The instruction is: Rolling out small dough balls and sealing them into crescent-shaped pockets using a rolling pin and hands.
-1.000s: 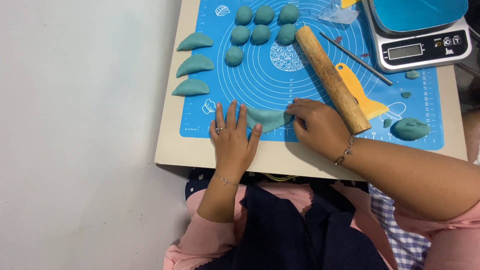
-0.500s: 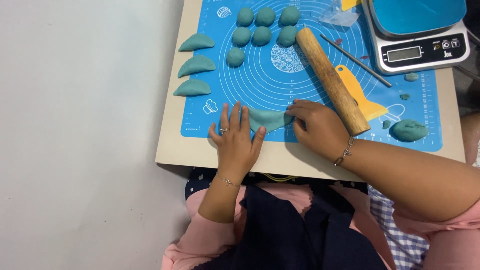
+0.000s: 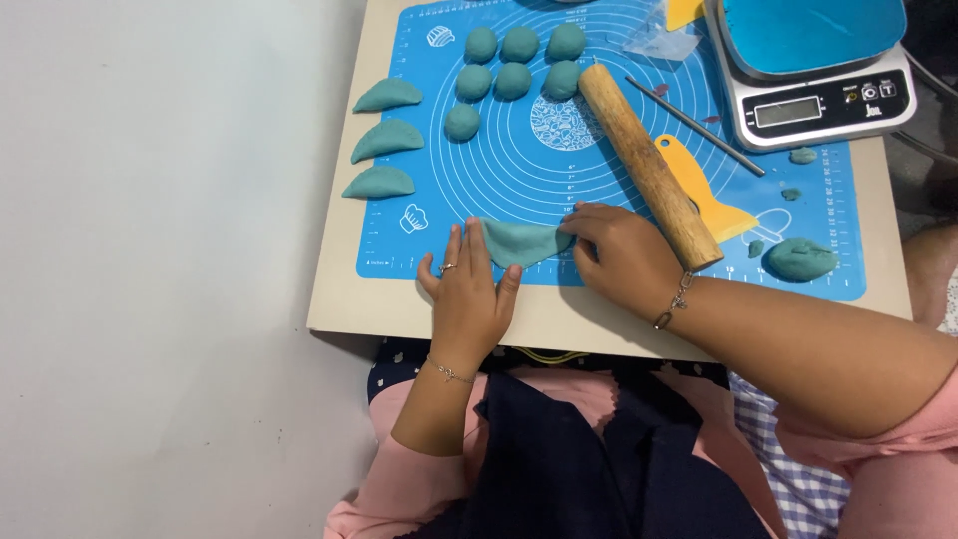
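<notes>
A folded teal dough piece lies near the front edge of the blue silicone mat. My left hand rests flat with its fingers spread, the fingertips touching the dough's left end. My right hand pinches the dough's right edge with its fingertips. Three finished teal half-moon dumplings lie in a column on the mat's left edge. Several teal dough balls sit at the mat's top centre.
A wooden rolling pin lies diagonally just beyond my right hand, over a yellow scraper. A thin metal rod, a digital scale and a teal dough lump are at the right. The mat lies on a beige board.
Both hands stay on the folded dough; my left hand's fingers have shifted slightly along its left end. The view has shifted a little.
</notes>
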